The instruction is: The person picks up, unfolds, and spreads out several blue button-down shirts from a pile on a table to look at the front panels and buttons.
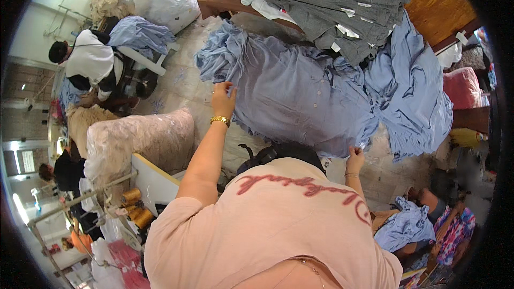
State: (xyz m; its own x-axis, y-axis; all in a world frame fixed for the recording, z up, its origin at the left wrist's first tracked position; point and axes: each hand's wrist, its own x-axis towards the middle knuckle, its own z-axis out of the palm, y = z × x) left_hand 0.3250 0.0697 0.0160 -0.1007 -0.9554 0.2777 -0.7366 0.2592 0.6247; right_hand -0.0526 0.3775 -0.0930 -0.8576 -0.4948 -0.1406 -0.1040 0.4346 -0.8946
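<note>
The person's left hand (223, 98) pinches the near edge of a light blue shirt (292, 93) spread at twelve o'clock. At two o'clock the right hand (355, 156) seems clenched on its hem, below stacked grey garments (342, 5).

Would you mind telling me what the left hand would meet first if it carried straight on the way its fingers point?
The left hand already touches the light blue shirt; going on, it would probably push further up that fabric, though depth is unclear.
</note>
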